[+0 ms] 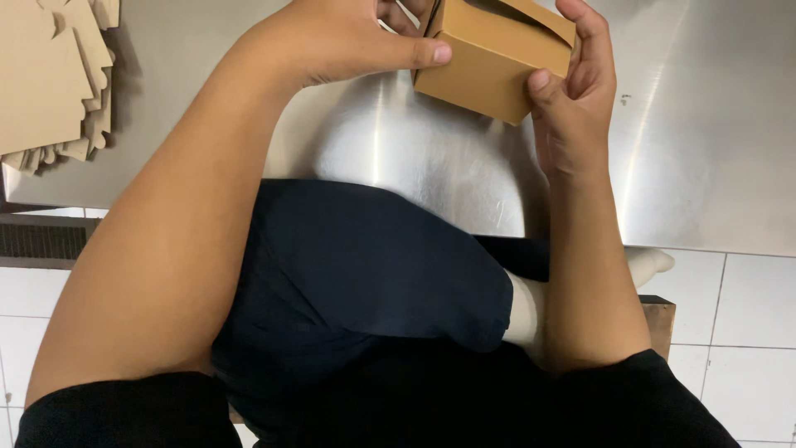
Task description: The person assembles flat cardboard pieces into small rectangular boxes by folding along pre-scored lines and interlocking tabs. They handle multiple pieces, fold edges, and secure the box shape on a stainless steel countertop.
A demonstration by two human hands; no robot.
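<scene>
A small brown cardboard box is held just above a shiny steel table, near the top of the view. My left hand grips its left side, thumb pressed along the near edge. On the right side my right hand clasps it, with the thumb on the front corner and the fingers curled over the top. The box's top flaps are partly cut off by the frame's upper edge.
A stack of flat, unfolded cardboard blanks lies on the table at the far left. Below the table edge are my dark-clothed lap, a white tiled floor and a wooden stool corner.
</scene>
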